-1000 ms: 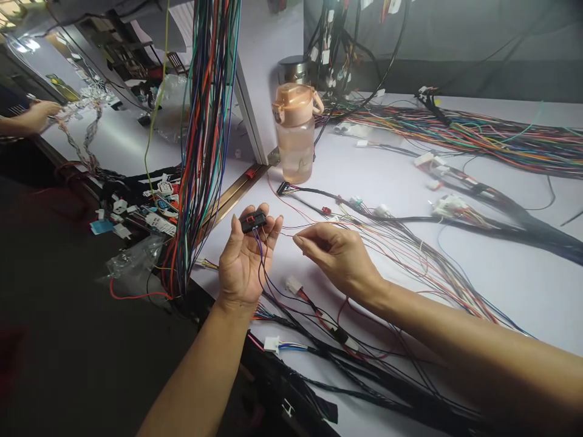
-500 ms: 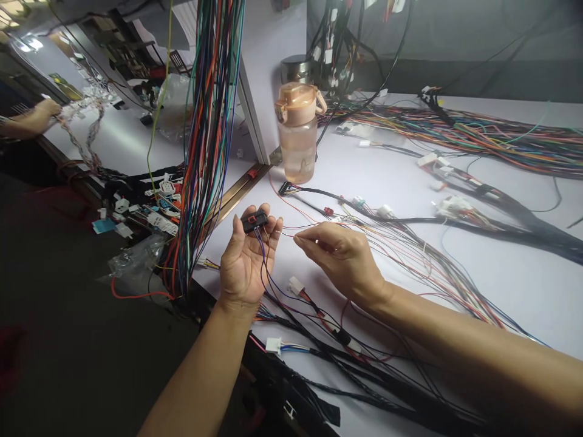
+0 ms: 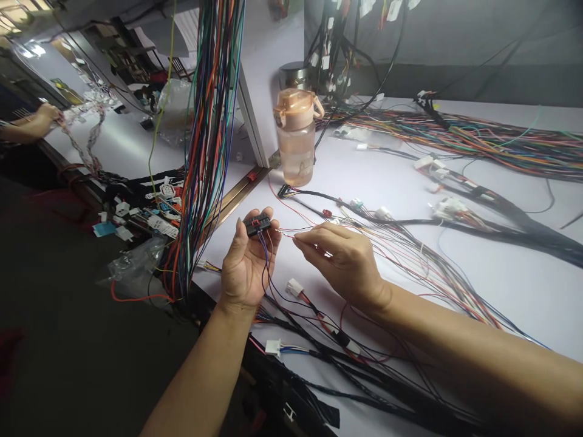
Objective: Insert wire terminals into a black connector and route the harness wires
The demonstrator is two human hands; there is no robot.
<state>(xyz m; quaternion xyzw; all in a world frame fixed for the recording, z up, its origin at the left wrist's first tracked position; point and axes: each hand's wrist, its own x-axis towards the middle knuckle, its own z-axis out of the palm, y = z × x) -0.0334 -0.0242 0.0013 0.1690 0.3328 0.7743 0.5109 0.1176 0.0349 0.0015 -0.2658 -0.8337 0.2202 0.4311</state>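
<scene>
My left hand (image 3: 246, 267), palm up, is closed around a black connector housing (image 3: 257, 225) with a red piece in its middle. A few dark blue and brown wires (image 3: 266, 258) run out of the housing and down past my wrist. To its right, my right hand (image 3: 341, 258) pinches a thin red wire (image 3: 291, 236) between thumb and forefinger. The wire's bare metal tip points left at the fingers of my left hand, close beside the housing. Whether the tip touches anything is too small to tell.
A bottle with a peach lid (image 3: 296, 139) stands behind my hands. A thick bundle of coloured wires (image 3: 212, 121) hangs at the left. Wire harnesses (image 3: 492, 233) and white connectors (image 3: 273, 347) lie across the table (image 3: 523, 291). Another person's hand (image 3: 48, 115) works at far left.
The connector in my left hand has tipped slightly, showing more of its wired face. My right hand has barely moved, still holding the wire. The view has shifted a little.
</scene>
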